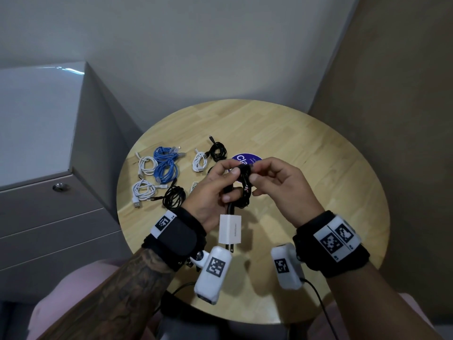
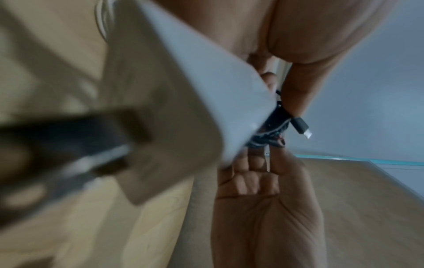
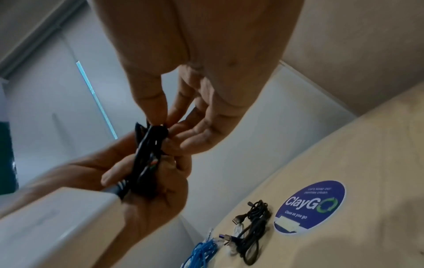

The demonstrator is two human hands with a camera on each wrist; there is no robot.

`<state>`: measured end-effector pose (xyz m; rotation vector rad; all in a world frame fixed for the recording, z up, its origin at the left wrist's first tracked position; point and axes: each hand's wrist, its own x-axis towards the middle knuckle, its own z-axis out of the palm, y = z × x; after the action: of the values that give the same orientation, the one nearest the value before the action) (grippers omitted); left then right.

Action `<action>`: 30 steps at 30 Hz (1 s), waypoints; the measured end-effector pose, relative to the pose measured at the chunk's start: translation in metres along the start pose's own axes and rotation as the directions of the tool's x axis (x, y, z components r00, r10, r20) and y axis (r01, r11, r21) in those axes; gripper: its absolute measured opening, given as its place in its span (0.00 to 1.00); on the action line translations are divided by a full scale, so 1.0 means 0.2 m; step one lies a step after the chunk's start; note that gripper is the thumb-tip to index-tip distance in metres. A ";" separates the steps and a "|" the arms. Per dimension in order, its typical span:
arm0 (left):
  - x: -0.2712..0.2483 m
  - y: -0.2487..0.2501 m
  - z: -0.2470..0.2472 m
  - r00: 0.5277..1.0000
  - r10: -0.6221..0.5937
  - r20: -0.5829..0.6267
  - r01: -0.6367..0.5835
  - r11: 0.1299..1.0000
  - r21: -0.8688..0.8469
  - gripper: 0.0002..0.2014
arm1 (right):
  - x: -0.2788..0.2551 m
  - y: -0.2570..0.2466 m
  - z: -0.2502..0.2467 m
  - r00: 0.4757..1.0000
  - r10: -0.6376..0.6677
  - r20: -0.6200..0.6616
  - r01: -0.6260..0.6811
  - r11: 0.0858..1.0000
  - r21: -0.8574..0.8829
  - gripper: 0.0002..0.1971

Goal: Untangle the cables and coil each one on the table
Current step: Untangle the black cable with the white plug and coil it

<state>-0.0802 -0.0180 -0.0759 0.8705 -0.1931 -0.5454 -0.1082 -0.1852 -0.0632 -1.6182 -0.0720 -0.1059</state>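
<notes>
A bundled black cable (image 1: 245, 190) is held above the round wooden table (image 1: 318, 155), with its white wall adapter (image 1: 230, 229) hanging below. My left hand (image 1: 231, 180) grips the bundle's middle and lower part. My right hand (image 1: 256, 171) pinches the bundle's top end between thumb and fingertips. The right wrist view shows that pinch on the black cable (image 3: 149, 150), with the left hand (image 3: 149, 190) curled under it. In the left wrist view the adapter (image 2: 183, 90) fills the frame, and a black connector (image 2: 302, 128) sticks out past the thumb.
Several coiled cables lie on the table's left: white (image 1: 147, 165), blue (image 1: 165, 160), white (image 1: 143, 192), black (image 1: 174, 196), white (image 1: 199, 161), black (image 1: 217, 151). A round purple sticker (image 1: 245, 157) sits mid-table. A grey cabinet (image 1: 49, 192) stands left.
</notes>
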 end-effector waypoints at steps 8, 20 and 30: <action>0.02 -0.06 0.01 0.993 0.028 -0.116 -0.008 0.986 0.169 0.12 | 0.01 -0.03 -0.02 0.996 -0.041 -0.083 0.028 0.988 -0.149 0.05; 0.00 -0.08 0.03 0.994 0.083 -0.070 -0.052 0.929 0.366 0.16 | 0.01 -0.05 -0.06 0.996 0.016 0.085 -0.011 0.998 -0.062 0.07; 0.02 -0.04 0.01 0.994 0.111 -0.006 -0.078 0.732 0.677 0.10 | 0.02 -0.06 -0.13 0.975 0.059 0.216 -0.020 0.984 -0.178 0.11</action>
<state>-0.0809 -0.0255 -0.0800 1.5818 -0.4084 -0.3499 -0.1070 -0.2109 -0.0497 -1.8011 -0.2062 0.1018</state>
